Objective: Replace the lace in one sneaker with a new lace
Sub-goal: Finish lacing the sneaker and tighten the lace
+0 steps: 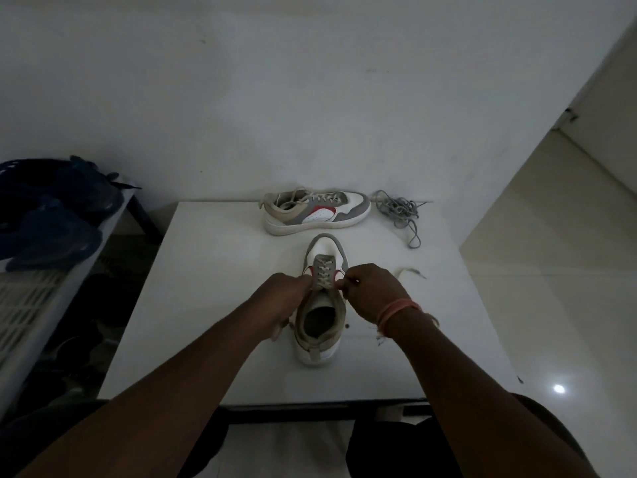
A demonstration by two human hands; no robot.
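1. standing upright near the middle of the white bench [206, 305], the near sneaker [322, 301] points its toe away from the person and its heel toward them, cream lace [323, 274] crossing the upper eyelets.
2. the left hand [282, 301] is at the sneaker's left side by the top eyelets, fingers curled against the collar; what they pinch there cannot be told.
3. the right hand [374, 293] is at the right side of the same eyelets, fingers [348, 282] pressed together in a pinch on a bit of the lace.
4. a loose cream lace end [410, 271] lies on the bench just right of the right hand.
5. pink thread bands [396, 312] wrap the right wrist.
6. a second sneaker [317, 212] lies side-on at the bench's far edge, toe to the right, laced.
7. a tangled grey lace [400, 210] sits beside its toe.
8. dark blue plastic bags [51, 215] rest on a surface left of the bench.
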